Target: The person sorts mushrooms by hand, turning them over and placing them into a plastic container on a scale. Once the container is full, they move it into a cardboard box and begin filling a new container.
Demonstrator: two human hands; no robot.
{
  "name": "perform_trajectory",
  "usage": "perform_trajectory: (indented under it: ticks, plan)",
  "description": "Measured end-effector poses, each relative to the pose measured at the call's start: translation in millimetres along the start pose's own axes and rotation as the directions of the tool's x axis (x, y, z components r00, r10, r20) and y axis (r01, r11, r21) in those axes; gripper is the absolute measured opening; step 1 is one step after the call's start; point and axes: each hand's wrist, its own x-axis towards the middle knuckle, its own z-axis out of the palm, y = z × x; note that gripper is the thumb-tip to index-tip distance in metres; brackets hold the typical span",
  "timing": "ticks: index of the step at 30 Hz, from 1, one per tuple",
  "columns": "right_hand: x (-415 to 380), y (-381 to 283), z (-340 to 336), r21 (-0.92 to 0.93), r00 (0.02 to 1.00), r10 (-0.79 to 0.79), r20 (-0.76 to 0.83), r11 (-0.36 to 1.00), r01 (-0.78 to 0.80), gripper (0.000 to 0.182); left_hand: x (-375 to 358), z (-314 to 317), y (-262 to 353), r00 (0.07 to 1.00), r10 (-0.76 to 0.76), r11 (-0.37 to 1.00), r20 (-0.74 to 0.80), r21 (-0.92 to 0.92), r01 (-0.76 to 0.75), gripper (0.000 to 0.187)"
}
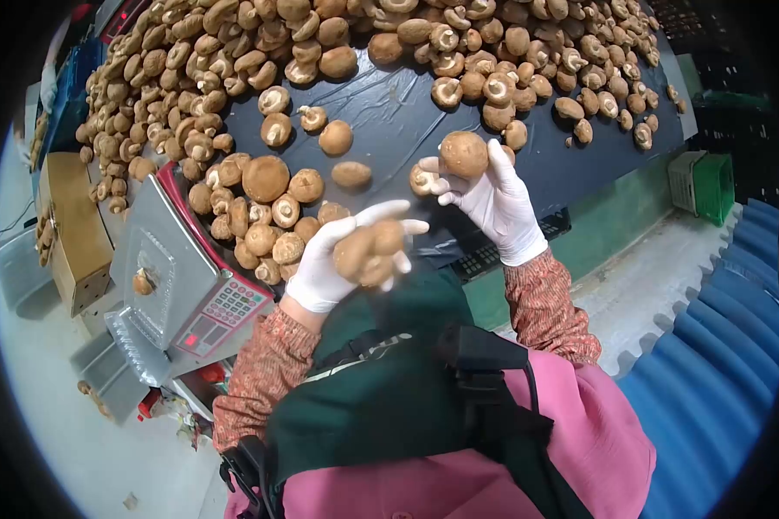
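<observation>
My left hand (pixel 327 264), in a white glove, is cupped around a few brown shiitake mushrooms (pixel 374 253), slightly blurred. To its right and a little higher, my gloved right hand (pixel 498 203) grips a round shiitake mushroom (pixel 464 155) between thumb and fingers. Another mushroom (pixel 423 181) shows its pale stem at the fingertips of that hand. Left of my left hand lies a small heap of mushrooms (pixel 266 179) on the dark-covered table. One flat mushroom (pixel 351 175) lies just above my left hand.
A large pile of mushrooms (pixel 502 52) spreads over the far side of the black sheet (pixel 389 112). At left stand a digital scale (pixel 169 268) bearing one mushroom and a cardboard box (pixel 74 233). A green basket (pixel 712 186) and blue corrugated sheeting (pixel 710 346) are at right.
</observation>
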Motion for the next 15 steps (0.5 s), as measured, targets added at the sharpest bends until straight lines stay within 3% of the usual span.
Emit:
perform_trajectory:
  ticks: [2,5,6,7,8,9,10,11,13,15]
  plan:
    - [0,5,15,-0.061,0.990,0.014,-0.142,0.998,-0.023,0.061,-2,7,3,1.000,-0.010,0.994,-0.005,0.112,0.011,0.086]
    - [0,17,24,-0.115,0.971,0.056,-0.231,0.990,-0.085,0.063,-3,3,7,0.998,-0.059,0.956,0.012,0.287,0.053,0.086]
    - [-1,21,33,-0.217,0.963,0.053,-0.263,0.970,-0.113,0.065,-2,2,3,0.995,-0.100,0.980,0.026,0.173,0.094,0.085]
    - [-6,22,36,-0.392,0.969,0.033,-0.245,0.911,-0.130,0.059,-2,12,3,0.996,-0.091,0.965,-0.008,0.245,0.090,0.076]
    - [-13,20,47,-0.673,0.983,0.001,-0.182,0.728,-0.126,0.054,-1,9,0,0.991,-0.130,0.976,0.031,0.179,0.123,0.063]
    - [-18,24,48,-0.919,0.997,-0.077,-0.002,0.393,0.028,0.052,0,3,-5,0.983,-0.166,0.981,0.075,0.113,0.157,0.050]
    - [-23,27,51,-0.984,0.972,-0.152,0.178,-0.020,0.177,0.053,-2,-2,-13,0.975,-0.211,0.977,0.065,0.038,0.209,0.048]
    - [-33,30,62,-0.907,0.913,-0.205,0.353,-0.313,0.280,0.058,-3,-6,-18,0.977,-0.213,0.977,-0.001,0.015,0.213,0.043]
    - [-42,37,82,-0.832,0.903,-0.184,0.388,-0.491,0.257,0.048,-4,-5,-25,0.976,-0.189,0.981,-0.109,0.011,0.191,0.037]
    - [-46,37,83,-0.821,0.882,-0.176,0.438,-0.479,0.312,0.052,-6,-4,-17,0.984,-0.177,0.976,-0.016,0.127,0.178,0.045]
